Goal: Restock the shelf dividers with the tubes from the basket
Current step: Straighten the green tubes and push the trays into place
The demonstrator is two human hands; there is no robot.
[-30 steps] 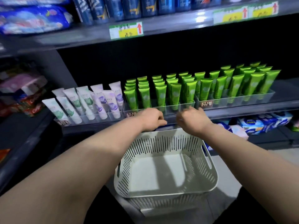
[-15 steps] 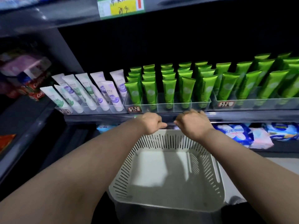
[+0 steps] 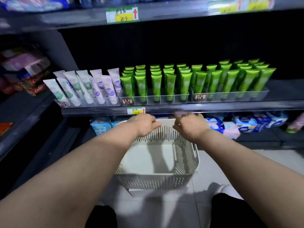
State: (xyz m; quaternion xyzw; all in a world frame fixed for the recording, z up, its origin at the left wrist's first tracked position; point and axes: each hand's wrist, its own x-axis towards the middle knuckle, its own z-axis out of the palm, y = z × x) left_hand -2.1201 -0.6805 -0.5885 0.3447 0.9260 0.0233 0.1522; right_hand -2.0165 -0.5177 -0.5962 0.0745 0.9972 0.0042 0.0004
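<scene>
A white slotted basket sits low in front of me with nothing visible inside it. My left hand and my right hand both grip its far rim, fingers curled over the edge. On the shelf above, clear plastic dividers hold rows of upright green tubes. To their left stand white and lilac tubes in another divider tray.
The shelf edge with a price tag runs just above my hands. Packets in blue and pink wrap lie on the shelf below. Red toothpaste boxes sit at the left. Pale floor tiles show at the right.
The view has shifted, so the basket sits lower and further from the tube shelf. Both hands keep their grip on the far rim.
</scene>
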